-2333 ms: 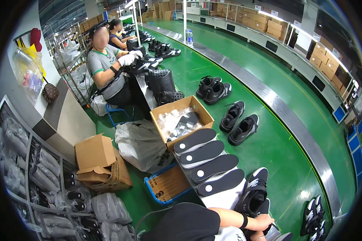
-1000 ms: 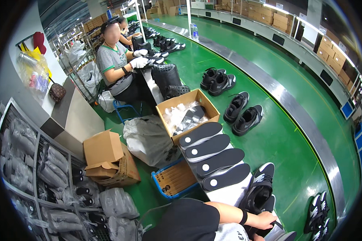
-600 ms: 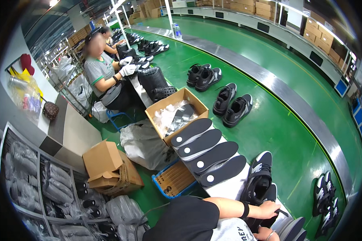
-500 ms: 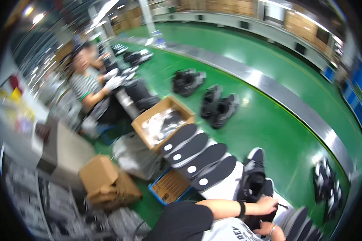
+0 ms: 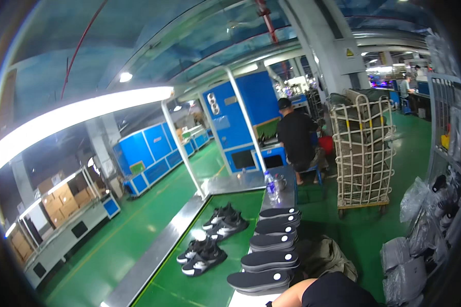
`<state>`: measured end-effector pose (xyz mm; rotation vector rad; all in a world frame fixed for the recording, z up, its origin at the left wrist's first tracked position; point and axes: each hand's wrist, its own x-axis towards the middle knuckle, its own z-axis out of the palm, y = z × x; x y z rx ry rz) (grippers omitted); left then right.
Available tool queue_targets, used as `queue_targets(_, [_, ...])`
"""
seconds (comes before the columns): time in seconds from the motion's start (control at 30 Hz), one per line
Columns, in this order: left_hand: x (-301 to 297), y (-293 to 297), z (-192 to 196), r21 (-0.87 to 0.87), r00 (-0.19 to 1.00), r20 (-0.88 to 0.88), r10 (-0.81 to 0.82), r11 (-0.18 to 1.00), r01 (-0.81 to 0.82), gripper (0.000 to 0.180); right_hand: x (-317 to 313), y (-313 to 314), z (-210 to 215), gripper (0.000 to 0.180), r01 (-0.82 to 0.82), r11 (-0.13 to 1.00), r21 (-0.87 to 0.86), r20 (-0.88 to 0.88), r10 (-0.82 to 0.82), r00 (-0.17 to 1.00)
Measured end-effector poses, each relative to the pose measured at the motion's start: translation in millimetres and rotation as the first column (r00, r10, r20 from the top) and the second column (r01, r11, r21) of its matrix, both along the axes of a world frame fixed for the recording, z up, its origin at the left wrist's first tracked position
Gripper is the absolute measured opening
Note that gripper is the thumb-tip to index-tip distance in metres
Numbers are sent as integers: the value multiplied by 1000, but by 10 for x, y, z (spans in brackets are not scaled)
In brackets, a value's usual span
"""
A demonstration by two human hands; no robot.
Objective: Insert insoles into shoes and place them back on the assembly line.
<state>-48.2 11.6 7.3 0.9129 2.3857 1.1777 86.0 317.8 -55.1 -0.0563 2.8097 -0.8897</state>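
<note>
Neither of my hands shows in the head view. A bare forearm (image 5: 291,295) of mine, below a black sleeve (image 5: 335,291), comes in at the lower edge, and its hand is cut off. Nearest to it lies a stack of black insoles (image 5: 253,280) with a round white spot at one end. Several more such stacks, including one of insoles (image 5: 272,241) farther off, line the white bench surface. Left of them, black-and-white sneakers (image 5: 204,257) stand on the green belt, with another pair of sneakers (image 5: 225,223) behind.
A plastic bottle (image 5: 270,187) stands on the metal ledge past the insoles. Beyond, a person in black (image 5: 295,134) sits at a blue machine (image 5: 256,102). A loaded rope-netted trolley (image 5: 363,158) is at right, near plastic-wrapped bundles (image 5: 405,279). A metal rail (image 5: 148,266) edges the belt.
The view has swung far to the right and up. My hands, earlier at a black shoe on the bench, have left the picture; the box and co-worker on the left are gone too.
</note>
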Motion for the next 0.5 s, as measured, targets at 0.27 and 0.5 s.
queue_targets(0.27, [9,-31,384,18,998,-53,15,1000,-14,35,-223,-368,88,36,13,1000,-3,-23,-13,1000])
queue_targets(0.5, [74,42,560,233,999,-48,-23,972,33,31,-331,-856,137,38,-17,998,-57,20,19,1000])
